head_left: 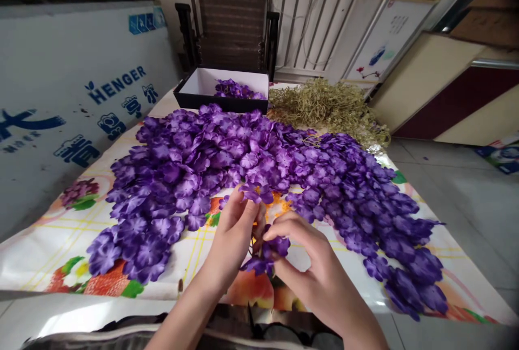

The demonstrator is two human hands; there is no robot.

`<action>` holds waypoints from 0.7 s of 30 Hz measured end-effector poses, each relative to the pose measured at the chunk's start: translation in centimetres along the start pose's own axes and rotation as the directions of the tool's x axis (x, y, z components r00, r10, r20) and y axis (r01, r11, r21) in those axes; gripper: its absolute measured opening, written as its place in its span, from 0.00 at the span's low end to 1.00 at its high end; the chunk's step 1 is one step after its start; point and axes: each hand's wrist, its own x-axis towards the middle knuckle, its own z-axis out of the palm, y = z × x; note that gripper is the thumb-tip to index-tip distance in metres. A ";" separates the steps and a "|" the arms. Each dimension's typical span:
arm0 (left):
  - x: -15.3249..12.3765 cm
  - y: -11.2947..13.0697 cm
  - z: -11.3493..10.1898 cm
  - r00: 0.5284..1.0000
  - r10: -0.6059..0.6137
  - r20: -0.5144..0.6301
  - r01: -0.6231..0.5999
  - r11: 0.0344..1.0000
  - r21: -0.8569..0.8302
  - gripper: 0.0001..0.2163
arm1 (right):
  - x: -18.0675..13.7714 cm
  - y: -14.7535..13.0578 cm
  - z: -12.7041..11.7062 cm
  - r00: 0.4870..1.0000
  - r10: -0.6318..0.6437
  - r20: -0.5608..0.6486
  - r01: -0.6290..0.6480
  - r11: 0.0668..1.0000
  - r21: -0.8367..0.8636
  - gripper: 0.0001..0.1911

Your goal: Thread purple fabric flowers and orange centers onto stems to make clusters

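In the head view, a flower sprig [259, 267] is held over the near middle of the tablecloth [194, 255], between the two hands. It is deep violet, with one flat, round-petalled bloom at its far end, more crumpled petals at its near end, and a thin stem partly hidden by fingers. The left hand [233, 231] has thumb and fingers pinched together on it just below the far bloom. The right hand [304, 255] has thumb and forefinger slightly parted around the near petals; how firmly they press, I cannot tell. Beyond lie a broad left heap of purple blossoms [194, 161] and a right heap of smaller, darker ones [352, 182]. Farther off are an open box [194, 99] holding purple flowers and, right of it, dry-looking greenish stems [324, 104].
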 end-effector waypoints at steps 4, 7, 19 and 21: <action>0.0 -0.3 -0.1 1.000 0.016 0.017 -0.018 0.997 0.071 0.08 | -0.2 0.0 0.1 0.999 -0.030 -0.028 0.031 0.999 0.017 0.11; -0.1 -0.6 -0.3 0.998 0.062 0.025 -0.065 0.989 0.130 0.06 | -0.5 0.1 0.1 0.999 -0.014 -0.036 0.017 0.998 0.066 0.10; -1.4 0.8 -0.1 0.998 -0.025 0.066 0.013 0.984 0.180 0.07 | -0.6 0.1 1.3 0.941 -0.250 -0.229 0.144 0.906 -0.397 0.10; -1.7 1.2 -0.2 0.992 -0.063 0.110 0.044 0.985 0.168 0.08 | -0.9 0.3 1.3 0.922 -0.283 -0.263 0.152 0.892 -0.425 0.10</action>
